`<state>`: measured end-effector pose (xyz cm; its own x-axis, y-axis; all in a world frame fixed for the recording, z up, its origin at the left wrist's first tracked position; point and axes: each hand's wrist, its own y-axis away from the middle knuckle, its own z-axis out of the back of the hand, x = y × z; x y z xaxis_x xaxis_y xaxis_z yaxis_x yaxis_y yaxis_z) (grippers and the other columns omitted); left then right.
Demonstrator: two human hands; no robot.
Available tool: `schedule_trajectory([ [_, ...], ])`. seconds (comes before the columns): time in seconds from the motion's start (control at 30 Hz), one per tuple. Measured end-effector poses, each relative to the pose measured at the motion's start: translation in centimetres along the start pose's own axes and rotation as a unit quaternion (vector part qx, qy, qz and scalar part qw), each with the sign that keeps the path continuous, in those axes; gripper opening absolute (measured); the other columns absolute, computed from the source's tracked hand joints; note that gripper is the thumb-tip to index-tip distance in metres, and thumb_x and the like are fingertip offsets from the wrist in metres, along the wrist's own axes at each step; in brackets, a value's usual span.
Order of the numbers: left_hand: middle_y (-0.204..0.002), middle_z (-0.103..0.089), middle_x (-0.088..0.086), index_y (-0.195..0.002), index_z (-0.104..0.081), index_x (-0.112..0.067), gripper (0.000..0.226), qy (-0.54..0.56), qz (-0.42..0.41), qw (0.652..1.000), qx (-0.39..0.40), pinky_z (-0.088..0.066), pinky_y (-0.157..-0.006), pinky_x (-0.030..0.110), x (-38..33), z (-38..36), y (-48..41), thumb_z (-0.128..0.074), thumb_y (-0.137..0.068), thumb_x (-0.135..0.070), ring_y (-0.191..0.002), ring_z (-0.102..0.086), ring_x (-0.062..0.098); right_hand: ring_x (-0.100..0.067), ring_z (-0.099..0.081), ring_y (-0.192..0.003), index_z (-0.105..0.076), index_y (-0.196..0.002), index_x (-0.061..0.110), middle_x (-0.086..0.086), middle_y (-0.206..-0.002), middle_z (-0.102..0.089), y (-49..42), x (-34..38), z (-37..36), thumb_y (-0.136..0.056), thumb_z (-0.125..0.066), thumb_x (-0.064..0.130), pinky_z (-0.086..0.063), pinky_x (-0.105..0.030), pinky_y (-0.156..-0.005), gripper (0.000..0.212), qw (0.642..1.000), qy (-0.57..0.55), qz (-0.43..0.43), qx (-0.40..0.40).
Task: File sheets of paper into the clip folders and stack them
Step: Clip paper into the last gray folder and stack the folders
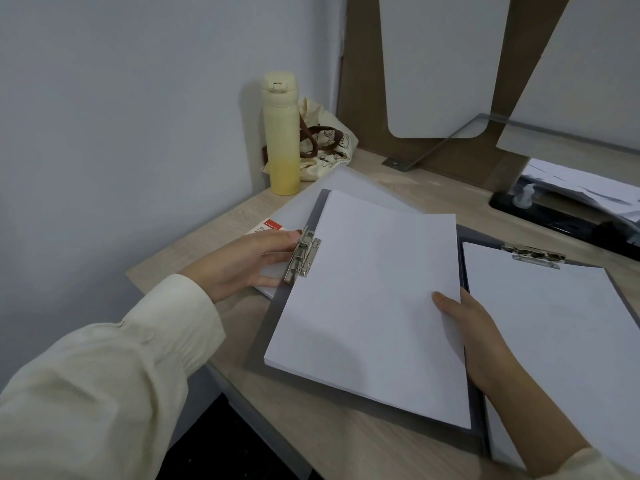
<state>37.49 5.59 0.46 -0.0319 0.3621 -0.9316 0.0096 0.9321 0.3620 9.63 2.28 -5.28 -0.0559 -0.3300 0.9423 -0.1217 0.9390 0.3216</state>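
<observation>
Sheets of paper [374,306]: 1 white stack lying on the grey clip folder [275,327], which sits at an angle mid wooden desk [311,438]. The stack's top edge is right beside the metal clip [302,255] on the folder's left rim; can't tell if it's tucked under the clip.

My right hand [474,337] pinches the stack at the folder's right edge, thumb on top, other fingers hidden below the paper. My left hand [242,263] is at the folder's left edge, fingers mostly straight, tips touching the clip's outer side, thumb low near the paper ream [301,211]. Can't tell if I'm pressing the lever.

That ream pokes out from under the folder's upper left, red label [272,225] showing. Just right of the folder is a 2nd clip folder [491,239] with white paper in it and its own clip [535,257] at the top. The 2 folders touch or overlap, can't tell which.

Behind the folder, at the desk's back left, a pale yellow bottle [281,133] stands upright, with a printed cloth bag [327,142] with brown straps against it. Back right of the folder is a black power strip [554,216], with loose papers [585,185] beyond. A plain pale wall [121,116] is left of the folder, and a brown partition [363,98] with white panels is behind it. Cream sleeve [104,375] on my left arm.
</observation>
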Motion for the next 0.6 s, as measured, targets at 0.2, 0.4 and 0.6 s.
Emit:
schedule_trajectory([
  [0.2, -0.092, -0.072, 0.001, -0.097, -0.061, -0.018, 0.050, -0.163, 0.105, 0.980, -0.037, -0.056, -0.064, 0.030, -0.5, -0.1, 0.1, -0.047, -0.080, -0.063, -0.078, -0.069, 0.015, -0.009, -0.062, -0.083, -0.054, -0.121, 0.019, 0.006, -0.097, -0.066, -0.1, 0.0, 0.0, -0.094, -0.049, 0.014, -0.049, -0.011, -0.050, 0.028, 1.000, 0.001, -0.007, 0.003],
  [0.4, -0.091, -0.074, 0.002, -0.102, -0.063, -0.017, 0.041, -0.158, 0.133, 0.978, 0.003, -0.052, -0.074, 0.032, 0.2, 0.3, 0.1, -0.047, -0.087, -0.052, -0.079, -0.070, 0.016, -0.017, -0.062, -0.095, -0.052, -0.128, 0.013, -0.004, -0.113, -0.065, -0.2, -0.2, 0.1, -0.094, -0.048, 0.015, -0.047, -0.026, -0.069, 0.034, 1.000, 0.001, -0.006, 0.004],
  [0.6, -0.095, -0.071, -0.007, -0.101, -0.061, -0.019, 0.021, -0.182, 0.096, 0.978, -0.017, -0.048, -0.072, 0.025, 1.1, 0.1, 0.5, -0.053, -0.090, -0.036, -0.089, -0.065, 0.012, -0.011, -0.061, -0.086, -0.053, -0.124, 0.016, 0.005, -0.098, -0.064, -0.2, -0.2, -0.1, -0.095, -0.047, 0.013, -0.044, -0.022, -0.064, 0.030, 1.000, -0.003, 0.001, -0.002],
])
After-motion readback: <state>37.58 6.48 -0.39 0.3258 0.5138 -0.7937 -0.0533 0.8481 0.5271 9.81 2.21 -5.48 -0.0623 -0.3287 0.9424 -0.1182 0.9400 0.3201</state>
